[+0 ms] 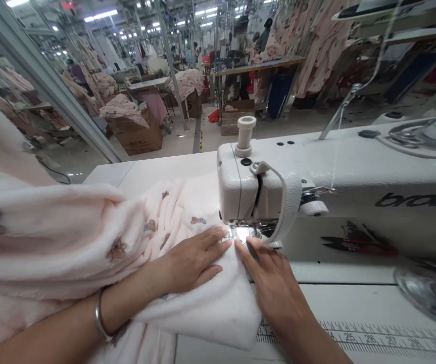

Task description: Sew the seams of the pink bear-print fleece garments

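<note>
Pale pink plush fabric point(218, 313) with small printed figures lies under the head of a white sewing machine point(255, 187). My left hand point(195, 258) rests flat on it, fingers stretched toward the lit needle area, a silver bangle point(102, 316) round the wrist. To the right of the needle, my right hand point(273, 275) lies with its fingers extended at the fabric's right edge, fingertips close to the presser foot. A bulky heap of the same fabric point(62, 242) spreads over the left side. The needle tip is too small to make out.
Red-handled thread snips point(357, 245) lie on the machine bed beneath the arm. A clear round dish point(428, 296) is at the right, near a printed ruler scale point(369, 341). Beyond the table stand cardboard boxes point(138, 131) with pink fabric and other workstations.
</note>
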### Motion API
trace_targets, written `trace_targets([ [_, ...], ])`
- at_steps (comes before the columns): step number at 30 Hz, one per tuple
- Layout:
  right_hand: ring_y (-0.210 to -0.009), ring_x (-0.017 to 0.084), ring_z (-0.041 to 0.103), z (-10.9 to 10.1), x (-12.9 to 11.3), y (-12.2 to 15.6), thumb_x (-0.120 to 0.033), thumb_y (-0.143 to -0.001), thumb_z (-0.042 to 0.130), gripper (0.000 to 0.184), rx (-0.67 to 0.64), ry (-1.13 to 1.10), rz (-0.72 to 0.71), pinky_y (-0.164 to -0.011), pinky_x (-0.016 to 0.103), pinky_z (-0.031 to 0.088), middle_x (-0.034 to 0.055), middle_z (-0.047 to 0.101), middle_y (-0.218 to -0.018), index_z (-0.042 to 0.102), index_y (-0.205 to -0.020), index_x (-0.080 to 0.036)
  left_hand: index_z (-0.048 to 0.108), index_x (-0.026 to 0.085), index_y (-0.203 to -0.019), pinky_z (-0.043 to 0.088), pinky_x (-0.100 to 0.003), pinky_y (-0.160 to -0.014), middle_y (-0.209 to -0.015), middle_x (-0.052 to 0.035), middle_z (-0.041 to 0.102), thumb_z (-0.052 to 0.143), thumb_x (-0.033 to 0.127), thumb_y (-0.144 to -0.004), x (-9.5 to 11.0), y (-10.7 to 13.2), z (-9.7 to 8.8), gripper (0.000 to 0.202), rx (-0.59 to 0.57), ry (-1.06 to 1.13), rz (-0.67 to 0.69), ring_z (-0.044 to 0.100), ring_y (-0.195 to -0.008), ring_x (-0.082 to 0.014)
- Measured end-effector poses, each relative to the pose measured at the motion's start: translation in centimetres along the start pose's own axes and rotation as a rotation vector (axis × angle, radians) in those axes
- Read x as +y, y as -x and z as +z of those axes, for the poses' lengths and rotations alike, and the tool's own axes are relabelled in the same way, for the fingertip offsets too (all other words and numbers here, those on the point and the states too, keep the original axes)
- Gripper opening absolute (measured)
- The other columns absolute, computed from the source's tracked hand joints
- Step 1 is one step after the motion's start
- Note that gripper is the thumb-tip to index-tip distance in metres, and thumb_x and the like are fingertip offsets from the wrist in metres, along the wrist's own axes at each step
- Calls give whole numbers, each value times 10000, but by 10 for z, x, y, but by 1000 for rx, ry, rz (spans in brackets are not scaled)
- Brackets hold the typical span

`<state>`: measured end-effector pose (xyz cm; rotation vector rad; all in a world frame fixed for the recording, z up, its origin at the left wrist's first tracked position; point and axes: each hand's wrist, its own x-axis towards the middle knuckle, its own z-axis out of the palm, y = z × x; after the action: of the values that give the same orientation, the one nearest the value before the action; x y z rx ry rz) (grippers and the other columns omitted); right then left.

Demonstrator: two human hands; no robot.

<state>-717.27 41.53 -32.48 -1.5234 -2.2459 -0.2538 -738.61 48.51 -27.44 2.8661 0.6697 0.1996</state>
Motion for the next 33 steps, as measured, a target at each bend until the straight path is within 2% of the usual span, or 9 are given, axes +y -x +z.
trace_targets([
  [5,-1129,304,417,-2,-4,-2,75,-838,262,547,-10,4,49,-848,433,458,136,498,-1213,507,-1280,-134,365,103,-1352,363,-402,-1118,-1421,-160,372,383,330,-950,-8,-3,-2,462,10,-28,12,302,-1367,-249],
  [12,-1220,293,364,-1,-6,2,41,-878,281,548,-63,-111,122,-964,464,423,131,453,-1264,379,-1380,-157,353,130,-1358,423,-422,-1057,-1358,-161,425,364,346,-957,-18,-11,-1,455,5,-40,-18,365,-1319,-264],
  [19,-1267,286,356,-16,-10,9,57,-864,250,504,54,-83,-11,-980,457,446,177,434,-1308,426,-1321,-68,347,138,-1368,393,-427,-1086,-1387,-159,401,381,327,-951,-12,-9,1,459,24,-44,-10,342,-1340,-262],
  [22,-1295,290,347,-15,-21,7,35,-877,276,467,130,-29,-77,-985,455,447,190,438,-1341,440,-1309,-33,369,129,-1349,397,-388,-1091,-1380,-158,415,386,350,-949,-15,-13,4,457,112,-6,-63,363,-1331,-235],
  [25,-1300,305,356,-6,-44,2,-94,-941,323,403,115,25,-64,-997,471,442,188,442,-1365,441,-1317,-10,366,103,-1347,363,-395,-1116,-1393,-164,410,379,355,-951,-25,-11,5,470,252,-12,-244,357,-1337,-224],
  [28,-1297,330,366,0,-69,5,-215,-968,343,427,78,54,-60,-1003,504,430,192,433,-1378,445,-1319,5,326,81,-1387,311,-522,-1114,-1440,-190,356,408,426,-930,-30,12,3,578,169,-125,-418,303,-1366,-297],
  [30,-1302,313,366,-5,-73,19,-246,-959,374,430,45,35,-193,-1009,489,425,150,437,-1387,454,-1329,-40,314,100,-1408,294,-568,-1100,-1476,-184,307,401,471,-924,-26,38,5,615,80,-197,-469,269,-1381,-323],
  [32,-1314,278,355,-17,-57,41,-241,-946,399,436,26,9,-324,-1016,441,420,100,425,-1407,440,-1350,-82,301,145,-1427,288,-556,-1108,-1502,-151,270,377,480,-932,-18,64,10,602,45,-236,-491,251,-1394,-305],
  [33,-1323,263,343,-24,-40,53,-225,-945,395,449,28,4,-315,-1028,419,406,91,402,-1424,413,-1371,-84,292,162,-1433,289,-543,-1114,-1506,-137,266,375,482,-934,-12,74,13,599,43,-245,-503,253,-1396,-293],
])
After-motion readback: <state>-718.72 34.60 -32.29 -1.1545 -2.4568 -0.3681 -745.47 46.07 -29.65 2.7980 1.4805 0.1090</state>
